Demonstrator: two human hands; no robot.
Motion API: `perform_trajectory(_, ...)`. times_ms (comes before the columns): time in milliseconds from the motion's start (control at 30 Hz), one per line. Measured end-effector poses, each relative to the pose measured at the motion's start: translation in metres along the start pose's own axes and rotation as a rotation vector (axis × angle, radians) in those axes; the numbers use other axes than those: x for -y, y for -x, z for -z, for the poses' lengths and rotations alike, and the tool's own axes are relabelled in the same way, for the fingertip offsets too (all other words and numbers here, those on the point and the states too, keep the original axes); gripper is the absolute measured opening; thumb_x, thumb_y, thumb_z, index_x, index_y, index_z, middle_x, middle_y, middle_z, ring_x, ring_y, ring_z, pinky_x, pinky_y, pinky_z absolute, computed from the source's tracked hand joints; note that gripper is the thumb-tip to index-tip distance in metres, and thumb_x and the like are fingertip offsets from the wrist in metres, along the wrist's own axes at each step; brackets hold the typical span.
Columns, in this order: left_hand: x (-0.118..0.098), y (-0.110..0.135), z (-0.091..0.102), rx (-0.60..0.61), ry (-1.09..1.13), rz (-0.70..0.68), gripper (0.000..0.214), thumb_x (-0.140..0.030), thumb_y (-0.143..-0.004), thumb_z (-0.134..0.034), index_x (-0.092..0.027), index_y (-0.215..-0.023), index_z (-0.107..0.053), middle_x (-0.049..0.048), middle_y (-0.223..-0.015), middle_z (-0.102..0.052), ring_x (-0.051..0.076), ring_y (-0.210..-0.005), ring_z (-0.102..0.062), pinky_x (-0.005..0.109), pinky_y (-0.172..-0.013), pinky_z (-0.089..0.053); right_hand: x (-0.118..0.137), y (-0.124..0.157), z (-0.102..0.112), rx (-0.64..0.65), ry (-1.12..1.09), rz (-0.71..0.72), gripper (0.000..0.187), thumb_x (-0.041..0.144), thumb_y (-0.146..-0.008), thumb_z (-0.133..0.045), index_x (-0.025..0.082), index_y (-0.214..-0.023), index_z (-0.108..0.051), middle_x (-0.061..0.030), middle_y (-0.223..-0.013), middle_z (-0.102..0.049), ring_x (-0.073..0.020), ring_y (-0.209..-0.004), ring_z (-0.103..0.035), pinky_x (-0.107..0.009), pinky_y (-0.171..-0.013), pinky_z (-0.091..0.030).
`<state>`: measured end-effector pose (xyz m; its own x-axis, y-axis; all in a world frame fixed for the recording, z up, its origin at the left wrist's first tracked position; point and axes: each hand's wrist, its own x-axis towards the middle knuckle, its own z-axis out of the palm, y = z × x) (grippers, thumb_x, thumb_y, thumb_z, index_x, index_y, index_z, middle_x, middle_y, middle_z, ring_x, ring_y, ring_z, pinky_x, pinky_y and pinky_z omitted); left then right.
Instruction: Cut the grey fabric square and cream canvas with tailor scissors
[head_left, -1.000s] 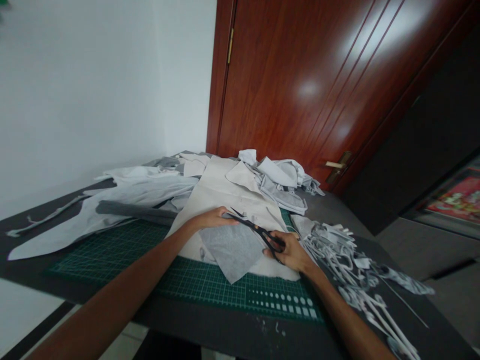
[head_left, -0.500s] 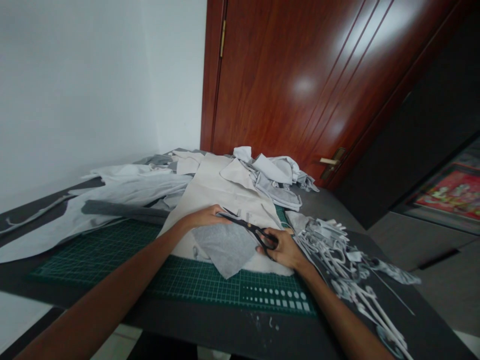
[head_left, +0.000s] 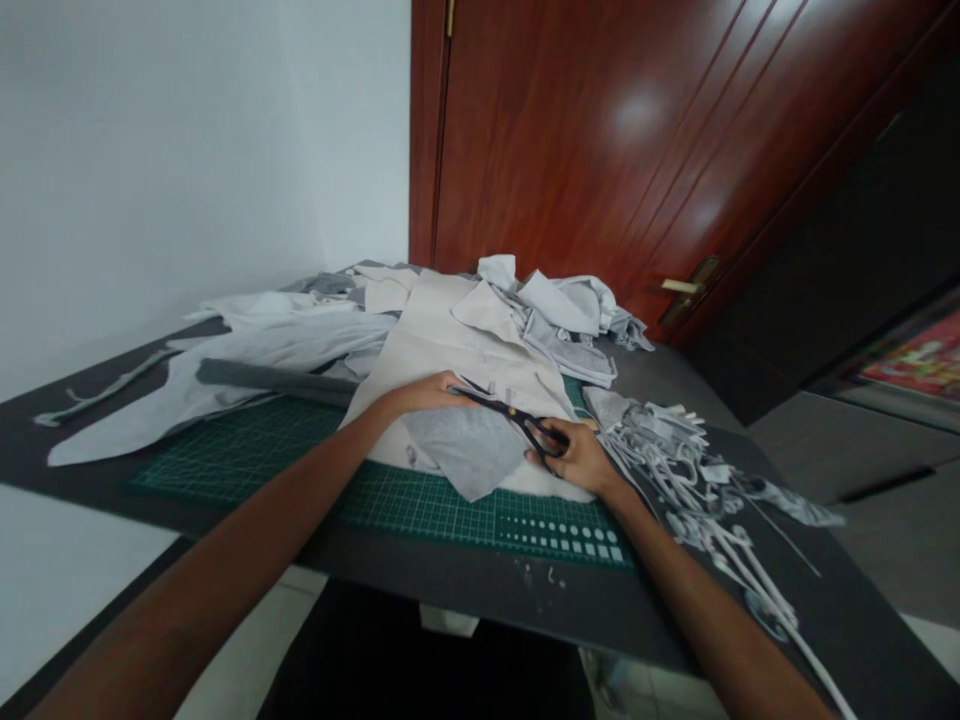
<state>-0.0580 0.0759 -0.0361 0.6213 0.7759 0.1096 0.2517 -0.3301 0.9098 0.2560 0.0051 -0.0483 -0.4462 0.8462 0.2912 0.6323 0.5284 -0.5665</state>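
Note:
My right hand is closed around the handles of black scissors, whose blades point left and stand slightly apart. At the blade tips, my left hand pinches the upper edge of a light grey piece of fabric. That piece lies loosely over a larger cream cloth, its lower corner hanging down toward me. Beneath the cloth is a green cutting mat with a white grid. The exact grip of my left fingertips is partly hidden.
White cloth and a rolled dark grey fabric lie left. A heap of grey and white fabric sits at the back, near the wooden door. Tangled scraps and cords cover the dark table's right side.
The view has tipped downward, so the table sits higher in the picture and more floor shows. Both hands, the scissors and the grey fabric keep nearly the same arrangement.

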Motion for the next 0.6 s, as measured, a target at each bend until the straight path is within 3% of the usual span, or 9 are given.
perform_trajectory(267, 0.0003, -0.0040, -0.0028, -0.023, 0.002, 0.024, 0.033, -0.036, -0.075, -0.079, -0.020, -0.104, -0.080, 0.0044, -0.107, -0.080, 0.021, -0.094, -0.070, 0.033, -0.090, -0.050, -0.0005, 0.0027, 0.0021, -0.022, 0.010, -0.020, 0.030, 0.041, -0.074, -0.075, 0.020, -0.094, -0.070, -0.0005, -0.081, -0.071, -0.0192, -0.072, -0.062, -0.028, -0.067, -0.046)
perform_trajectory(600, -0.0014, -0.0001, -0.0030, -0.120, -0.065, 0.124, 0.028, -0.040, -0.073, -0.079, -0.017, -0.089, -0.079, 0.0021, -0.083, -0.076, 0.020, -0.077, -0.065, 0.032, -0.074, -0.048, -0.0004, 0.0023, 0.0056, -0.011, 0.037, -0.025, 0.029, 0.042, -0.073, -0.076, 0.020, -0.091, -0.068, 0.0009, -0.076, -0.068, -0.0173, -0.068, -0.058, -0.027, -0.064, -0.043)
